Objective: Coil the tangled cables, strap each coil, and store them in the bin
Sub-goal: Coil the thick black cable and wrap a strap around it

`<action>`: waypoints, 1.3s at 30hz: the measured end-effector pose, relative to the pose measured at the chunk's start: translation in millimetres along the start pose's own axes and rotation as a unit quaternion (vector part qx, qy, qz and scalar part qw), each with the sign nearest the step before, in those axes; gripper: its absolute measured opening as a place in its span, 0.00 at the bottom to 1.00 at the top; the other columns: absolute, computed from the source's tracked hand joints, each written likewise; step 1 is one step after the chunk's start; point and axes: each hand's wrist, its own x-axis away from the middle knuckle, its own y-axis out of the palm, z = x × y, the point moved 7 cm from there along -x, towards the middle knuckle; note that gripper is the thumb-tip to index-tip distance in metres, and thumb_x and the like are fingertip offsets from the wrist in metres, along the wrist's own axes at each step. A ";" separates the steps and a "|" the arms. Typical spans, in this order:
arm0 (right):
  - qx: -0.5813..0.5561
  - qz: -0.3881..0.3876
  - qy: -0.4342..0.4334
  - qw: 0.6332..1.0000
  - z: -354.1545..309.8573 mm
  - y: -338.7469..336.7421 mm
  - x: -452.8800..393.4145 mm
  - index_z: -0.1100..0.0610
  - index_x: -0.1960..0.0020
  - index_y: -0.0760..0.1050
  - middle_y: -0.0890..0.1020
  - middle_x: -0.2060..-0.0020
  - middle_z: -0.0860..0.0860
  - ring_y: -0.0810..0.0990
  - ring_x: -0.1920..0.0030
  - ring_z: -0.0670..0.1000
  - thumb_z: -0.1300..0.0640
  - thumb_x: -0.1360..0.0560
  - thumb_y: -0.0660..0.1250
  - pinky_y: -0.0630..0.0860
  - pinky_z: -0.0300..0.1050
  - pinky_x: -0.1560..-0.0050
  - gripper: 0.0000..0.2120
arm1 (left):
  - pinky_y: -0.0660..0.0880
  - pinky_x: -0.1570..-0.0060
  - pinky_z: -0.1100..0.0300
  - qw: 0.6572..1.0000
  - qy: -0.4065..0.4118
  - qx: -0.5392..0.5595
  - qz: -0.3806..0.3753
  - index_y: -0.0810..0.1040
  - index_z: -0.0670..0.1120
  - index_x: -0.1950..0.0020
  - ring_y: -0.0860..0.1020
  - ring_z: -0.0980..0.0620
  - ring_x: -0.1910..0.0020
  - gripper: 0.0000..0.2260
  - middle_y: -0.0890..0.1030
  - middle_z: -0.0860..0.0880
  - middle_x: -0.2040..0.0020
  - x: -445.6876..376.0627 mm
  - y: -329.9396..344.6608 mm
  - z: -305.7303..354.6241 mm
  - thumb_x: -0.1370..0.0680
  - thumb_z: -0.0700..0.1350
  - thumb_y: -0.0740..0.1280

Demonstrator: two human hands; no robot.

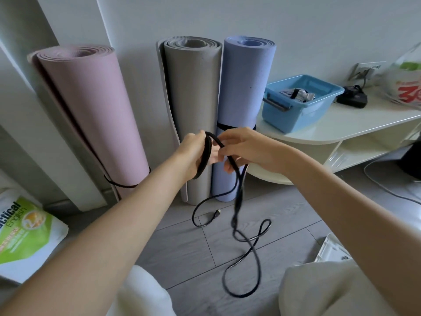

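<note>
Head view: both hands hold a black cable (pixel 237 197) up in front of three rolled mats.

The left hand (pixel 193 153) grips a small coil of the cable, its loops wrapped round the palm. The right hand (pixel 246 149) pinches the strand just beside the coil, fingers curled on it. From there the cable hangs down in loose loops to the grey floor (pixel 182 247), its plug end (pixel 217 212) lying near the foot of the grey mat (pixel 193 99). The blue bin (pixel 300 103) sits on a white table (pixel 355 124) to the right, well apart from the hands, with what looks like a strapped bundle inside, though it is too small to be sure.
</note>
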 end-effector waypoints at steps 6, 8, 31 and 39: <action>0.198 -0.093 -0.008 0.976 26.8 32.4 7.9 0.56 0.60 0.77 0.84 0.62 0.53 0.82 0.60 0.46 0.59 0.24 0.63 0.77 0.38 0.53 0.08 | 0.75 0.75 0.64 0.957 0.067 0.282 -0.019 0.67 0.36 0.40 0.81 0.49 0.75 0.19 0.81 0.42 0.72 -12.8 -5.0 36.2 0.16 0.50 0.47; 0.222 -0.061 -0.021 0.973 30.8 32.4 9.4 0.53 0.68 0.73 0.79 0.73 0.49 0.75 0.74 0.42 0.54 0.22 0.61 0.71 0.34 0.65 0.15 | 0.70 0.79 0.67 0.947 0.088 0.307 -0.033 0.69 0.40 0.53 0.75 0.54 0.81 0.16 0.76 0.48 0.78 -9.5 -9.5 52.5 0.16 0.49 0.48; 0.058 0.183 -0.133 0.972 -20.4 -71.4 22.1 0.55 0.77 0.59 0.59 0.84 0.43 0.55 0.79 0.43 0.59 0.26 0.66 0.53 0.35 0.75 0.25 | 0.61 0.77 0.66 0.986 0.143 0.085 0.028 0.63 0.45 0.63 0.63 0.57 0.84 0.16 0.66 0.54 0.81 -25.8 -24.9 40.0 0.16 0.47 0.48; 0.468 -0.110 -0.031 0.876 44.5 33.2 3.9 0.55 0.75 0.57 0.60 0.76 0.51 0.62 0.70 0.53 0.54 0.28 0.64 0.57 0.41 0.74 0.21 | 0.64 0.77 0.67 0.952 0.126 0.272 -0.063 0.66 0.44 0.62 0.64 0.57 0.82 0.17 0.67 0.53 0.79 -12.0 8.2 61.4 0.16 0.49 0.49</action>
